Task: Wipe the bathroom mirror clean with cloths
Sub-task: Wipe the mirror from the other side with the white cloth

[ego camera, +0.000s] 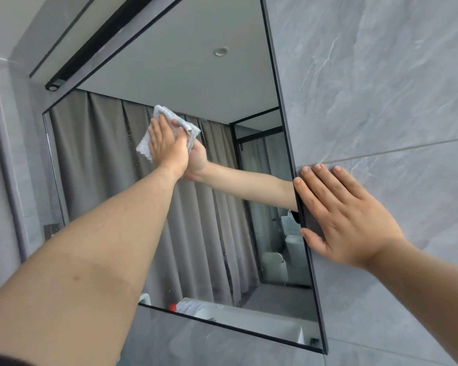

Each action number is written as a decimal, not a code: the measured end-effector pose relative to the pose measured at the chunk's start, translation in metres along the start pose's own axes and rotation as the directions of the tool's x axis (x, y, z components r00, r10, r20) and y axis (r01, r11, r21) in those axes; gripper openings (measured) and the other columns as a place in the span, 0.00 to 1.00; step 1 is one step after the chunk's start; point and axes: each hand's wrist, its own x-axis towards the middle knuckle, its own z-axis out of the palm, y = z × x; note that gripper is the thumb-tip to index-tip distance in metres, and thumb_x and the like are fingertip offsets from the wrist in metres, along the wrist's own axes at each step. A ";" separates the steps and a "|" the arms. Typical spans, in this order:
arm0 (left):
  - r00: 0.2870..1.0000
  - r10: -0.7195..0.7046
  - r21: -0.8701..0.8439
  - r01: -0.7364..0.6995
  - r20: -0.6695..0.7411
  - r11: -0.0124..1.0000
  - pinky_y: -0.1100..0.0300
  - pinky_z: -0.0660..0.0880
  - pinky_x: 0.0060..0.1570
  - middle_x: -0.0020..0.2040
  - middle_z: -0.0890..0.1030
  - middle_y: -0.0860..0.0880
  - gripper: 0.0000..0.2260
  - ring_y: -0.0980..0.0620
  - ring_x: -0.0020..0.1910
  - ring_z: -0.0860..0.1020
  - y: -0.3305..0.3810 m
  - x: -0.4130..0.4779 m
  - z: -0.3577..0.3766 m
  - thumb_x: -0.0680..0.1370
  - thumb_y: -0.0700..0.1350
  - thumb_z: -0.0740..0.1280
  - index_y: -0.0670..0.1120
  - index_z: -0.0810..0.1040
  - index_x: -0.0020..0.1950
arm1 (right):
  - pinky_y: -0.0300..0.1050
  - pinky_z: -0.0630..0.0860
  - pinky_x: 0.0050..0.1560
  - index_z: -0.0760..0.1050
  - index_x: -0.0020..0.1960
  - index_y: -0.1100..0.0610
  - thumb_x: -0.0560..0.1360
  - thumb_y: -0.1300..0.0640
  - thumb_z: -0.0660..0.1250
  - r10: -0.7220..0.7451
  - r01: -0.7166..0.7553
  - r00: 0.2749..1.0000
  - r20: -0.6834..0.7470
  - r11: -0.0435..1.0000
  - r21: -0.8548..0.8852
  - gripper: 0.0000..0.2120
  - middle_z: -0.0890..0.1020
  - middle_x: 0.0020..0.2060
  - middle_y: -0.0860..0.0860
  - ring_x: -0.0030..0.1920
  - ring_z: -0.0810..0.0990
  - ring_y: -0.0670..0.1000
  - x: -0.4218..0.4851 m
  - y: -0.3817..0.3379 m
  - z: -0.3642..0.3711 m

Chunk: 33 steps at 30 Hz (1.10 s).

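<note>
With fingers flat and released, the left grip (167,143) should press the cloth (162,111) evenly over the mirror (196,80) in overlapping strokes (the right grip (347,220), also flat, braces at its edge).

Single wide-angle view from a camera worn on the person's head, standing close to the wall. It faces forward and tilts upward toward a large rectangular black-framed mirror (209,80), which fills the centre and left; grey marbled wall tiles (381,88) fill the right. The picture is rolled, so the mirror's edges run slanted. Both bare arms enter from the bottom corners, the left hand (167,146) reaching mid-frame, the right hand (347,220) nearer the lens.
</note>
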 end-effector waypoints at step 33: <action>0.514 0.786 0.160 -0.857 0.343 0.490 0.42 0.41 0.78 0.81 0.38 0.43 0.32 0.42 0.80 0.42 -0.025 -0.209 0.029 0.84 0.58 0.44 0.44 0.37 0.81 | 0.62 0.56 0.77 0.58 0.78 0.64 0.78 0.39 0.53 0.002 -0.003 1.000 -0.028 0.999 -0.034 0.38 0.64 0.76 0.63 0.77 0.61 0.64 0.001 0.001 0.003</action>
